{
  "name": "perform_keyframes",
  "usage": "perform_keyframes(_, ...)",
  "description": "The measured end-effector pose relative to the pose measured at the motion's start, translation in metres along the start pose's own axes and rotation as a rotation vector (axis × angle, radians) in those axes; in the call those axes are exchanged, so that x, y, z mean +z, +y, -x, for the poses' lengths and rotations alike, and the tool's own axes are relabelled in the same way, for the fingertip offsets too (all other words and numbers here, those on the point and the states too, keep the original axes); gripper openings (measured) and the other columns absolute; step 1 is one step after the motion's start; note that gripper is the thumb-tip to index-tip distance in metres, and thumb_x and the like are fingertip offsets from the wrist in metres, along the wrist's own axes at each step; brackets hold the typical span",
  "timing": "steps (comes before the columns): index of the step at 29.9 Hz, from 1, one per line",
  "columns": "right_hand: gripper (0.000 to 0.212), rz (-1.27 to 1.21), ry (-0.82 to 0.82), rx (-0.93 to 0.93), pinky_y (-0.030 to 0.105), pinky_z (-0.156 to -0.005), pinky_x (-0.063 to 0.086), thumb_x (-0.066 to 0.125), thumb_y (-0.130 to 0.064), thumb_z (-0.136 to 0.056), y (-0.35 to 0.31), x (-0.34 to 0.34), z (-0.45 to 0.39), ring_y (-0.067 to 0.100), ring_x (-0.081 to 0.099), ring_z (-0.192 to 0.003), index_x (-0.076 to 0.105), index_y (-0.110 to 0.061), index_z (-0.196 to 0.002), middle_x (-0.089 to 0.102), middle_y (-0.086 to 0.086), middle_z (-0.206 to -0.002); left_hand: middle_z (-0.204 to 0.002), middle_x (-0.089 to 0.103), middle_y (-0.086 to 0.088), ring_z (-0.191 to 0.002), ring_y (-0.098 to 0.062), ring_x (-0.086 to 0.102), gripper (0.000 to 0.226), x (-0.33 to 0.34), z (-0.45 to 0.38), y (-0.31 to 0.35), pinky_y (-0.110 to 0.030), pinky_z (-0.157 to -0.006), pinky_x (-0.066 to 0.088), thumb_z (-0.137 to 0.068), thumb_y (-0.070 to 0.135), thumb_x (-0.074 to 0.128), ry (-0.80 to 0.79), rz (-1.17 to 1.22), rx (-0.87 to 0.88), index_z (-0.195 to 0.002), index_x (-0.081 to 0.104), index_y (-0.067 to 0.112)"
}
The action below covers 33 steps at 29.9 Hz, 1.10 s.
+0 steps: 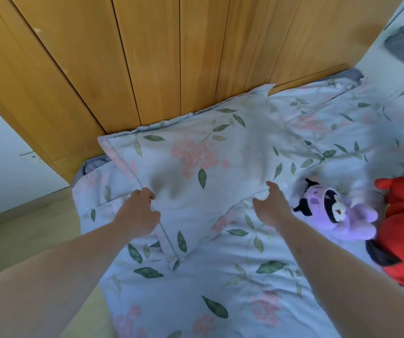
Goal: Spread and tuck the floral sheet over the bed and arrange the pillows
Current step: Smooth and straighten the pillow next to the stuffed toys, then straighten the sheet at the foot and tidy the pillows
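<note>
Wooden headboard panels (147, 57) back the bed, where the floral pillow (203, 152) lies at the head edge on the floral sheet (232, 289). Its near border is pinched by the left hand (138, 211); the right hand (270, 206), fingers apart, touches it. It should be squared against the headboard.

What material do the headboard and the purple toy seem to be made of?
Headboard: looks like wood planks, honey colour, smooth and slightly glossy; dark seams run between the boards.
Purple toy: seems to be soft plush fabric, matte and fuzzy, with rounded stuffed limbs.
</note>
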State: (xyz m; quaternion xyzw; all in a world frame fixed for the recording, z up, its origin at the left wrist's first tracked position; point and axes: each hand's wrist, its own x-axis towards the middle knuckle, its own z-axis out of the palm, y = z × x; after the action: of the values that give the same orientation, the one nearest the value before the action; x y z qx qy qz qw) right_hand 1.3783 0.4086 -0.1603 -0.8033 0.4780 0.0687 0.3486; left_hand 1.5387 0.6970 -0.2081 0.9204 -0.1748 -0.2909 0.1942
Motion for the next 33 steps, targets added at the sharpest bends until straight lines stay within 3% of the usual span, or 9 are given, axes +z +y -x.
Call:
perform_keyframes(6, 0.070, 0.238, -0.188, -0.086, 0.038, -0.087, 0.051, 0.053, -0.026, -0.101, 0.028, 0.020, 0.096, 0.028, 0.061, -0.114, 0.013, -0.028, -0.158, 0.021, 0.002, -0.161, -0.129, 0.046, 0.003, -0.111, -0.020, 0.052, 0.032, 0.024, 0.064, 0.018, -0.034, -0.091, 0.046, -0.092, 0.022, 0.058, -0.098, -0.117, 0.194, -0.123, 0.052, 0.026)
perform_keyframes(10, 0.067, 0.206, -0.162, -0.068, 0.043, -0.098, 0.049, 0.053, -0.026, -0.100, 0.042, -0.001, 0.148, 0.029, 0.053, -0.127, 0.017, -0.027, -0.157, 0.028, 0.004, -0.158, -0.125, 0.046, 0.002, -0.107, -0.022, 0.053, 0.023, 0.023, 0.107, 0.049, -0.037, -0.089, 0.048, -0.091, 0.020, 0.056, -0.126, -0.132, 0.270, -0.113, 0.054, 0.027)
perform_keyframes(13, 0.064, 0.108, -0.129, -0.026, 0.040, -0.093, 0.050, 0.054, -0.024, -0.100, 0.056, -0.023, 0.187, 0.027, 0.056, -0.121, 0.023, -0.028, -0.155, 0.033, 0.003, -0.155, -0.120, 0.046, 0.003, -0.102, -0.022, 0.054, 0.021, 0.017, 0.144, 0.073, -0.041, -0.088, 0.050, -0.090, 0.021, 0.055, -0.122, -0.143, 0.313, -0.109, 0.054, 0.029)
perform_keyframes(16, 0.063, 0.045, -0.099, 0.003, 0.033, -0.091, 0.044, 0.053, -0.023, -0.100, 0.083, -0.061, 0.260, 0.024, 0.052, -0.127, 0.024, -0.030, -0.155, 0.033, 0.000, -0.157, -0.119, 0.044, 0.005, -0.103, -0.021, 0.052, 0.025, 0.013, 0.214, 0.106, -0.036, -0.083, 0.045, -0.088, 0.017, 0.056, -0.114, -0.156, 0.362, -0.110, 0.054, 0.029)
perform_keyframes(19, 0.065, -0.026, -0.092, 0.034, 0.036, -0.106, 0.042, 0.055, -0.025, -0.099, 0.117, -0.099, 0.351, 0.022, 0.045, -0.137, 0.024, -0.030, -0.155, 0.034, 0.001, -0.158, -0.124, 0.044, 0.006, -0.102, -0.019, 0.052, 0.027, 0.012, 0.301, 0.135, -0.036, -0.086, 0.046, -0.089, 0.016, 0.056, -0.127, -0.214, 0.391, -0.113, 0.056, 0.028)
perform_keyframes(22, 0.063, -0.104, -0.044, 0.045, 0.036, -0.096, 0.050, 0.056, -0.025, -0.099, 0.163, -0.136, 0.448, 0.020, 0.057, -0.115, 0.025, -0.032, -0.154, 0.039, -0.001, -0.153, -0.129, 0.045, 0.005, -0.112, -0.020, 0.051, 0.028, 0.022, 0.391, 0.162, -0.038, -0.092, 0.048, -0.089, 0.017, 0.056, -0.112, -0.259, 0.440, -0.115, 0.056, 0.029)
perform_keyframes(25, 0.063, -0.140, -0.009, 0.064, 0.034, -0.089, 0.049, 0.056, -0.025, -0.099, 0.204, -0.161, 0.514, 0.018, 0.058, -0.109, 0.026, -0.034, -0.153, 0.038, -0.002, -0.153, -0.136, 0.042, 0.004, -0.117, -0.020, 0.051, 0.028, 0.036, 0.459, 0.182, -0.037, -0.093, 0.048, -0.091, 0.019, 0.056, -0.122, -0.273, 0.472, -0.117, 0.056, 0.029)
perform_keyframes(30, 0.062, -0.161, 0.099, 0.167, 0.033, -0.096, 0.043, 0.055, -0.026, -0.099, 0.300, -0.222, 0.657, 0.021, 0.052, -0.124, 0.027, -0.031, -0.154, 0.039, -0.001, -0.153, -0.143, 0.039, 0.005, -0.128, -0.022, 0.045, 0.030, 0.085, 0.600, 0.235, -0.037, -0.101, 0.044, -0.094, 0.023, 0.057, -0.224, -0.362, 0.647, -0.123, 0.056, 0.029)
perform_keyframes(33, 0.060, -0.163, 0.117, 0.232, 0.031, -0.105, 0.040, 0.056, -0.028, -0.098, 0.346, -0.231, 0.712, 0.021, 0.048, -0.134, 0.031, -0.028, -0.153, 0.040, 0.000, -0.154, -0.137, 0.042, 0.003, -0.121, -0.021, 0.049, 0.031, 0.110, 0.651, 0.257, -0.038, -0.099, 0.045, -0.093, 0.024, 0.058, -0.307, -0.381, 0.763, -0.123, 0.058, 0.028)
